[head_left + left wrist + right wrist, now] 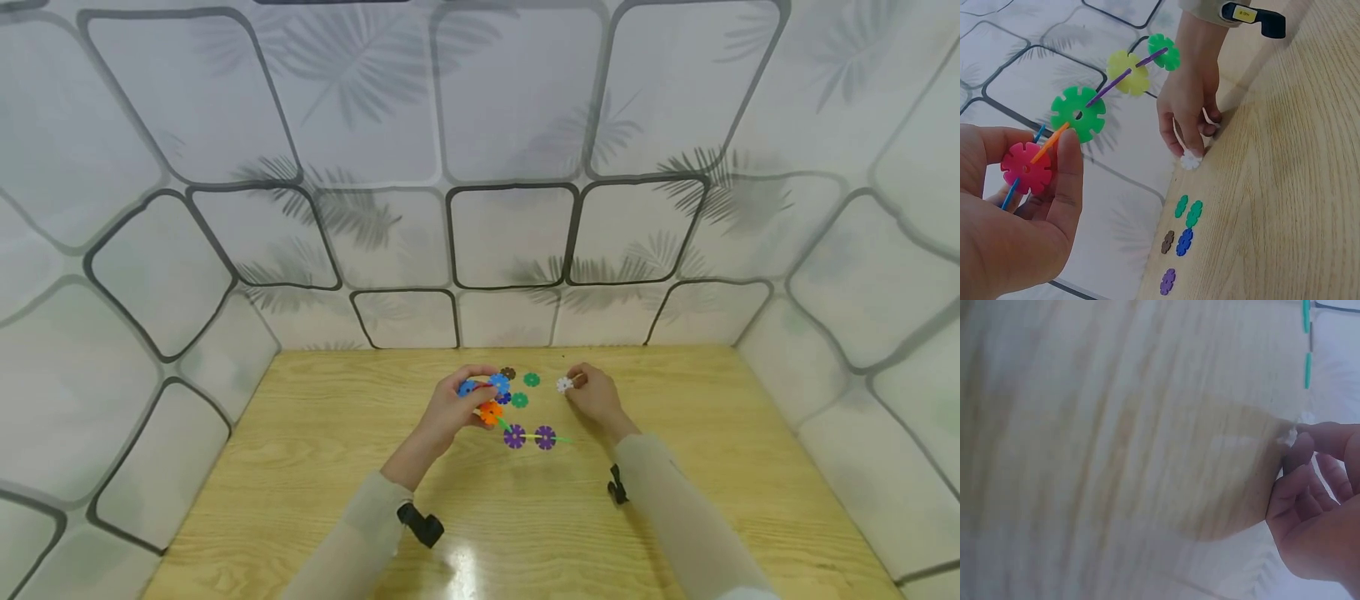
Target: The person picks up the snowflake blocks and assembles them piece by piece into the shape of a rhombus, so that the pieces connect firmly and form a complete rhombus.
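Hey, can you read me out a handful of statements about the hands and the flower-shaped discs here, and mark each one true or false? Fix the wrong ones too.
1. The left hand holds a chain of linked discs. True.
2. Every disc in that chain is the same colour. False: it mixes several colours.
3. The right hand pinches a white disc. True.
4. The white disc is joined to the chain. False: it is apart from it.
5. Two loose green discs and a brown disc lie on the table. True.
6. The brown disc is nearer the right hand than the green discs are. False: both green discs are nearer.
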`<state>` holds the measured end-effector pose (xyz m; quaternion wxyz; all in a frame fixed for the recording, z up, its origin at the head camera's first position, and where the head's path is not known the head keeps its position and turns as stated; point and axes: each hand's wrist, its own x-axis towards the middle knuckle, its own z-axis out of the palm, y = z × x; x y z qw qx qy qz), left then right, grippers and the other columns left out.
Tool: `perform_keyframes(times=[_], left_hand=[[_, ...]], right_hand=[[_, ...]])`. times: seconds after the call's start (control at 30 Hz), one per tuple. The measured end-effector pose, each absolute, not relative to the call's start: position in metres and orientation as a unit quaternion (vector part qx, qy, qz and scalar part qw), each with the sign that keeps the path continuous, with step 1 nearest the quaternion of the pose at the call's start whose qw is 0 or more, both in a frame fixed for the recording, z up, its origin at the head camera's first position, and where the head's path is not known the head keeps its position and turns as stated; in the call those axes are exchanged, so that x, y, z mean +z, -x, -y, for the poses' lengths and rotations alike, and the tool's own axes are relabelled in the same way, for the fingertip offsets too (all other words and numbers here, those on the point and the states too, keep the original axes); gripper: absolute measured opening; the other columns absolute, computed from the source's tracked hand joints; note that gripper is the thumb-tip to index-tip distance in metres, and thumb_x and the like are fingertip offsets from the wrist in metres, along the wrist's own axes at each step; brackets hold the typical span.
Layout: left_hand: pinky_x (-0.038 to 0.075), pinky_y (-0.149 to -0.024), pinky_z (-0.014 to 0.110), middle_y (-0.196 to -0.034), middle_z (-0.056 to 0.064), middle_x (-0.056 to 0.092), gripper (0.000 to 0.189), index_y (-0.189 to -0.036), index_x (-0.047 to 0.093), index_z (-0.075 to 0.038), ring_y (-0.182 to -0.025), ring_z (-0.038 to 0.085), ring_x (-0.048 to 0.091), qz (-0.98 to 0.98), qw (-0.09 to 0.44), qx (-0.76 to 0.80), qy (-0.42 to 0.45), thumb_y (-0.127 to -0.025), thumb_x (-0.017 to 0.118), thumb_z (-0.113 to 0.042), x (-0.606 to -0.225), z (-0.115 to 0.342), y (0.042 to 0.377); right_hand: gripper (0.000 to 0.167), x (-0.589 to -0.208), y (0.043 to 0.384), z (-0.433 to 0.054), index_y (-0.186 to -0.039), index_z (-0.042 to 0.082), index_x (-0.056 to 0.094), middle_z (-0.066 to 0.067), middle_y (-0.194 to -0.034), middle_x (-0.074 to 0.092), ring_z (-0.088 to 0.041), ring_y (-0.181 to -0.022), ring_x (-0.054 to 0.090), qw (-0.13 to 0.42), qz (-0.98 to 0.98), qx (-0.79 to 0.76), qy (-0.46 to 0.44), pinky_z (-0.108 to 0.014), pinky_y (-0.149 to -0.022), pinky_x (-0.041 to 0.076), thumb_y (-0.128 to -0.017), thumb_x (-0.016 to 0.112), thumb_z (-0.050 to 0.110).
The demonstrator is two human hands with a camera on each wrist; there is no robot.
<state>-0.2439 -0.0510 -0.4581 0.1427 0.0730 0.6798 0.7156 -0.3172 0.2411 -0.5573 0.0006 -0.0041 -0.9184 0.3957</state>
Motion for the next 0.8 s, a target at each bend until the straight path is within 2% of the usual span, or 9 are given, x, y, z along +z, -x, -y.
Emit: perform_keyframes(times=[0.2, 0.4, 0.47, 0.53, 0.63, 0.8], left_hand=[[0.065, -0.066, 0.033, -0.112, 0.007, 0.066, 0.039, -0.141, 0.061, -0.003, -0.077, 0.014, 0.064, -0.68, 0.143, 0.716, -0.069, -0.103, 0.067, -0.011, -0.458, 0.051, 0.245], [0.065, -0.066, 0.032, -0.112, 0.008, 0.066, 0.042, -0.143, 0.059, 0.0, -0.077, 0.013, 0.064, -0.678, 0.142, 0.718, -0.066, -0.103, 0.067, -0.01, -0.458, 0.053, 0.245], [0.065, -0.065, 0.032, -0.11, 0.008, 0.066, 0.041, -0.143, 0.06, -0.001, -0.077, 0.013, 0.064, -0.677, 0.142, 0.719, -0.064, -0.103, 0.066, -0.01, -0.458, 0.053, 0.245], [0.065, -0.065, 0.032, -0.106, 0.005, 0.065, 0.041, -0.143, 0.06, 0.0, -0.077, 0.013, 0.063, -0.676, 0.143, 0.721, -0.063, -0.103, 0.066, -0.009, -0.458, 0.053, 0.246], [0.065, -0.065, 0.032, -0.102, 0.003, 0.064, 0.041, -0.143, 0.059, 0.0, -0.076, 0.013, 0.063, -0.674, 0.143, 0.722, -0.064, -0.103, 0.065, -0.008, -0.458, 0.054, 0.246], [0.065, -0.065, 0.033, -0.107, 0.007, 0.064, 0.038, -0.14, 0.062, -0.002, -0.077, 0.014, 0.063, -0.673, 0.139, 0.724, -0.064, -0.103, 0.064, -0.007, -0.458, 0.054, 0.246]], right_hand=[[0.024, -0.549, 0.311, -0.238, -0.117, -0.003, 0.069, -0.02, -0.108, 0.07, -0.033, -0.1, 0.067, 0.002, 0.899, 0.439, 0.009, -0.044, -0.089, 0.058, -0.094, 0.07, 0.006], [0.026, -0.538, 0.305, -0.234, -0.121, -0.006, 0.07, -0.019, -0.109, 0.07, -0.022, -0.089, 0.066, -0.01, 0.889, 0.458, 0.007, -0.025, -0.072, 0.055, -0.098, 0.065, 0.006], [0.024, -0.533, 0.303, -0.231, -0.12, -0.006, 0.07, -0.021, -0.109, 0.071, -0.02, -0.082, 0.066, -0.01, 0.885, 0.466, -0.002, -0.022, -0.066, 0.054, -0.099, 0.065, 0.006], [0.023, -0.527, 0.301, -0.229, -0.118, -0.007, 0.07, -0.023, -0.11, 0.071, -0.02, -0.078, 0.067, -0.007, 0.88, 0.475, -0.014, -0.023, -0.062, 0.055, -0.1, 0.066, 0.005], [0.022, -0.52, 0.297, -0.225, -0.117, -0.007, 0.07, -0.024, -0.109, 0.071, -0.02, -0.076, 0.067, 0.002, 0.876, 0.481, -0.035, -0.027, -0.062, 0.059, -0.1, 0.068, 0.005], [0.021, -0.509, 0.291, -0.219, -0.117, -0.006, 0.07, -0.022, -0.107, 0.072, -0.02, -0.073, 0.067, 0.016, 0.874, 0.482, -0.065, -0.036, -0.066, 0.064, -0.1, 0.069, 0.005]])
